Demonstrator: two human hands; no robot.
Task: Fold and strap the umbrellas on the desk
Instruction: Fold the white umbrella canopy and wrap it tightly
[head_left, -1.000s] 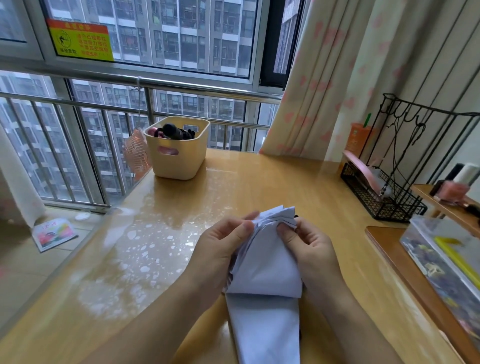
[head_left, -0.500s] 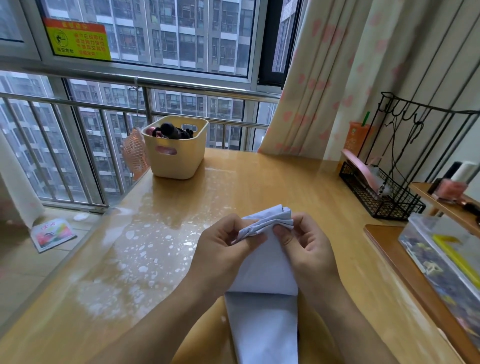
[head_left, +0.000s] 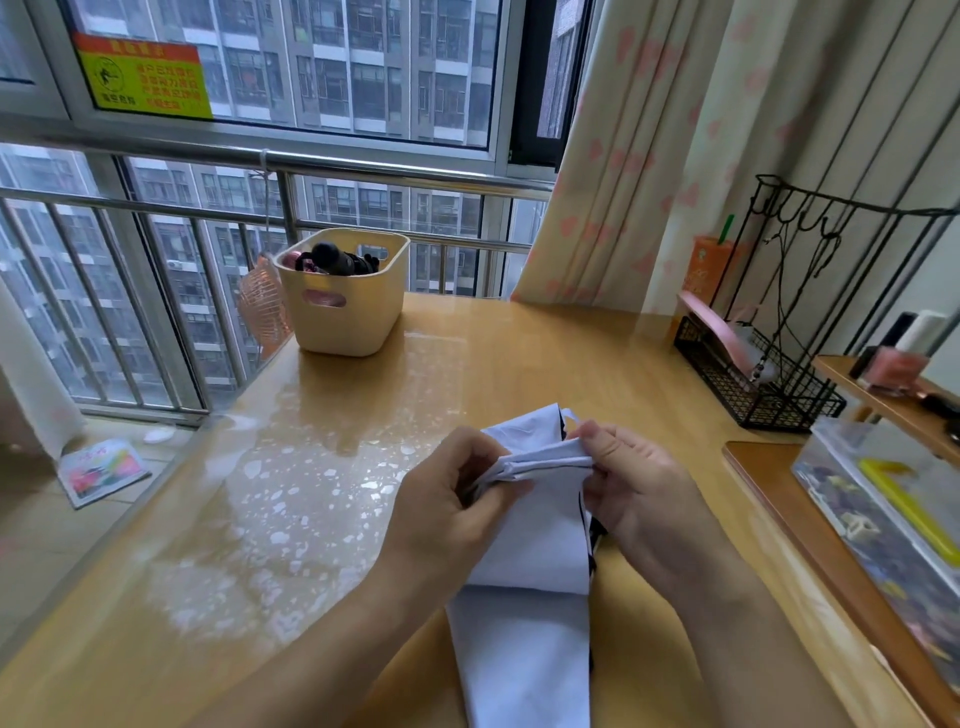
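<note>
A pale lavender umbrella (head_left: 524, 639) with a black inner lining lies lengthwise toward me above the wooden desk (head_left: 545, 358). Its canopy folds are gathered at the far end. My left hand (head_left: 447, 514) grips the bunched folds from the left, thumb on top. My right hand (head_left: 639, 488) pinches the folded edge of the fabric from the right. The umbrella's handle and strap are hidden below the frame or under the cloth.
A cream plastic basket (head_left: 345, 299) with dark items stands at the desk's far left, a small pink fan (head_left: 262, 306) beside it. A black wire rack (head_left: 758, 379) sits at the right, a clear box (head_left: 883, 514) and a wooden shelf nearer me. Window railing runs along the left.
Both hands have drawn the canopy folds tighter and flatter. My right hand shifted from lying over the cloth to pinching its folded edge; the top fold now runs sideways between the hands.
</note>
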